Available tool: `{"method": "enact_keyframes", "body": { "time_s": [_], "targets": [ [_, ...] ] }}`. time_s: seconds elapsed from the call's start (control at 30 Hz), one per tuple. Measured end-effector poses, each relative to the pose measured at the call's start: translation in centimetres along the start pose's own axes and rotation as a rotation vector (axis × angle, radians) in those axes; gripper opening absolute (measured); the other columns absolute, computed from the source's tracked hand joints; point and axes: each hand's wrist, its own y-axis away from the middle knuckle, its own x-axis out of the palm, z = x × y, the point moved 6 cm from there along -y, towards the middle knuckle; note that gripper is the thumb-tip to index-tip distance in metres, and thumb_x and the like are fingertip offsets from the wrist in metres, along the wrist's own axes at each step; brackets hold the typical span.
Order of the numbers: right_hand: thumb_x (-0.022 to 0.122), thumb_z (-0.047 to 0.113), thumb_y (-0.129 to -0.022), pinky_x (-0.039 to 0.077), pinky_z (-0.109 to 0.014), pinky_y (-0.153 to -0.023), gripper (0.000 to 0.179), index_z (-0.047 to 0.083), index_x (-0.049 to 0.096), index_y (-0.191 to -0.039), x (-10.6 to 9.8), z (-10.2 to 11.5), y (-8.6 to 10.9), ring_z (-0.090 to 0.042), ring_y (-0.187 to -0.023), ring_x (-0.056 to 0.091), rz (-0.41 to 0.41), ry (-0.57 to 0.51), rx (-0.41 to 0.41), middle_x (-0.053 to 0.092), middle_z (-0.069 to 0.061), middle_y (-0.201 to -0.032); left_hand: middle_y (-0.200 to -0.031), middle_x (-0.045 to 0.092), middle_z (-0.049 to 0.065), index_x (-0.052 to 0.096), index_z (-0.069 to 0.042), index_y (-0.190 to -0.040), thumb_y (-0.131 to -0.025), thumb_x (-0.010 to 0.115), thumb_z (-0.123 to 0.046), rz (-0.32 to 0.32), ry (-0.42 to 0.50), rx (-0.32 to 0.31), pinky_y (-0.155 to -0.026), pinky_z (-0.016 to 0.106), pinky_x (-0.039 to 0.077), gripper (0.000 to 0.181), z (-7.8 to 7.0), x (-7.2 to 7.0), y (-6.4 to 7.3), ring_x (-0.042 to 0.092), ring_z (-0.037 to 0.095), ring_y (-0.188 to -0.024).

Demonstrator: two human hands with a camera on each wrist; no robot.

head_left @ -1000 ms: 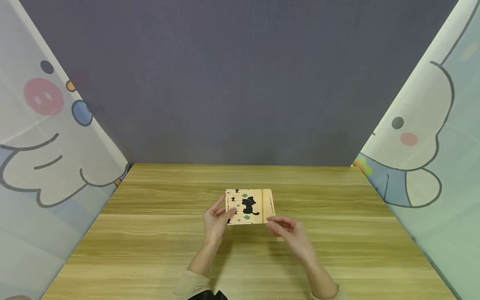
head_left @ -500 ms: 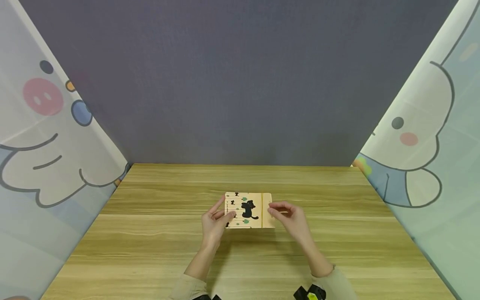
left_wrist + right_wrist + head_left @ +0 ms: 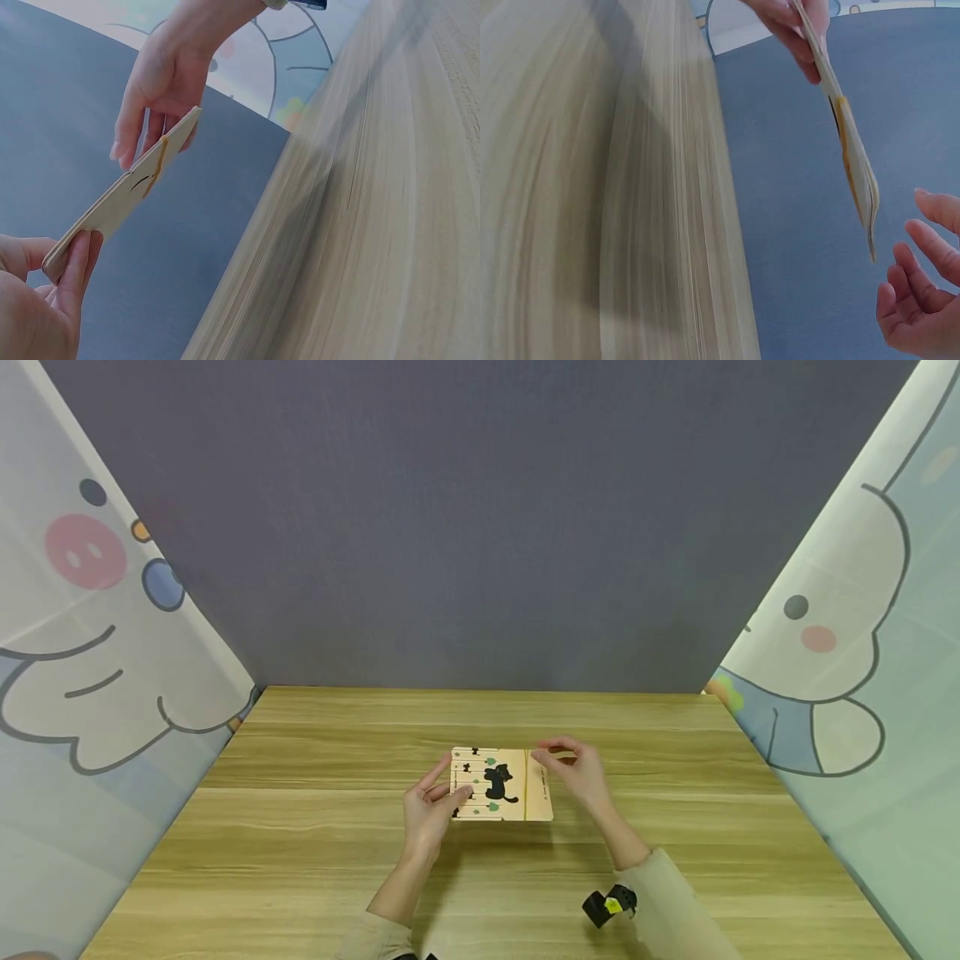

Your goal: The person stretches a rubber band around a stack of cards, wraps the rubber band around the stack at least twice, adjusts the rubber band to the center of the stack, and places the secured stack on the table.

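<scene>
A thin cream notebook (image 3: 480, 768) with a black cat print is held above the table. A yellow elastic band (image 3: 526, 789) crosses it near its right end. My left hand (image 3: 426, 814) pinches the left edge, thumb on the printed face and fingers behind. Beside the far right corner is my right hand (image 3: 585, 777). In the right wrist view, the right hand's loosely bent fingers (image 3: 911, 277) stand apart from the notebook (image 3: 866, 187). The left wrist view shows the notebook (image 3: 112, 202) nearly edge-on, its layers slightly parted.
A wood-grain table (image 3: 300, 835) lies beneath both hands. At its back rises a dark grey panel (image 3: 480, 527). Cartoon-printed cloths hang at the left (image 3: 112, 610) and right (image 3: 840, 610). A black device (image 3: 603, 906) sits at the right sleeve.
My right hand has moved from the near right corner up along the notebook's right edge to the far corner. The notebook has dipped slightly toward me; the left hand keeps its grip.
</scene>
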Motion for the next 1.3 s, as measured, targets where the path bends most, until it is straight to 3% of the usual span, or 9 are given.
{"method": "enact_keyframes", "body": {
  "time_s": [0.23,0.33,0.37,0.6,0.83,1.0,1.17,1.3],
  "targets": [
    [0.071,0.023,-0.076,0.050,-0.032,-0.067,0.026,0.002,0.067,-0.091,0.2,-0.7,-1.1,-0.020,-0.083,0.056,0.077,-0.042,-0.044,0.063,-0.009,-0.092,-0.074,0.065,0.017,0.054,-0.005,-0.121,-0.071,0.069,0.006,-0.007,0.008,0.002,-0.037,0.015,0.024,0.054,0.0,0.0,0.1,0.028,0.002,-0.037],
    [0.071,0.022,-0.076,0.050,-0.030,-0.068,0.028,0.000,0.066,-0.093,0.5,-0.8,-1.4,-0.022,-0.084,0.056,0.134,-0.024,-0.012,0.064,-0.011,-0.092,-0.074,0.065,0.017,0.054,-0.005,-0.122,-0.071,0.069,0.006,-0.004,0.013,0.003,-0.037,0.015,0.024,0.054,-0.1,0.1,0.1,0.028,0.002,-0.037],
    [0.071,0.018,-0.076,0.050,-0.031,-0.069,0.027,-0.003,0.065,-0.093,0.6,-0.3,-1.4,-0.024,-0.084,0.056,0.149,0.007,0.033,0.063,-0.014,-0.092,-0.075,0.065,0.017,0.054,-0.006,-0.122,-0.071,0.069,0.006,-0.003,0.015,0.002,-0.037,0.015,0.023,0.054,-0.1,0.1,0.2,0.027,0.002,-0.036],
    [0.068,0.010,-0.077,0.048,-0.027,-0.071,0.025,-0.006,0.062,-0.097,0.8,-0.2,-1.5,-0.028,-0.086,0.056,0.284,-0.012,0.114,0.062,-0.018,-0.094,-0.074,0.065,0.016,0.053,-0.007,-0.122,-0.071,0.069,0.005,0.000,0.019,0.000,-0.035,0.015,0.022,0.055,-0.3,0.2,0.3,0.025,0.002,-0.035],
    [0.065,0.004,-0.079,0.049,-0.042,-0.069,0.026,-0.011,0.059,-0.100,0.8,1.1,-1.3,-0.028,-0.081,0.056,0.377,-0.034,0.132,0.061,-0.021,-0.093,-0.073,0.065,0.016,0.054,-0.006,-0.122,-0.071,0.069,0.004,0.006,0.021,0.005,-0.036,0.015,0.022,0.054,-0.3,0.2,0.3,0.025,0.002,-0.036],
    [0.066,0.006,-0.079,0.050,-0.041,-0.067,0.026,-0.009,0.060,-0.099,1.0,-0.8,-1.5,-0.020,-0.075,0.058,0.399,-0.082,0.145,0.063,-0.017,-0.089,-0.074,0.065,0.017,0.054,-0.005,-0.121,-0.071,0.069,0.005,0.009,0.017,0.007,-0.036,0.014,0.024,0.054,-0.2,0.4,0.3,0.036,0.002,-0.039],
    [0.068,0.016,-0.078,0.047,-0.025,-0.061,0.029,-0.003,0.063,-0.100,1.7,-2.4,-1.5,-0.013,-0.074,0.057,0.399,-0.095,0.159,0.064,-0.010,-0.094,-0.075,0.066,0.017,0.052,-0.005,-0.123,-0.072,0.069,0.004,0.032,0.001,0.008,-0.034,0.014,0.022,0.054,-0.1,0.9,0.4,0.028,0.001,-0.036],
    [0.069,0.019,-0.077,0.044,-0.023,-0.058,0.030,0.000,0.064,-0.099,1.8,-2.7,-1.4,-0.013,-0.073,0.054,0.372,-0.085,0.152,0.063,-0.009,-0.098,-0.076,0.066,0.018,0.051,-0.004,-0.123,-0.072,0.068,0.004,0.032,0.010,0.011,-0.034,0.014,0.021,0.055,0.1,1.1,0.4,0.027,0.001,-0.035]
  ]
}}
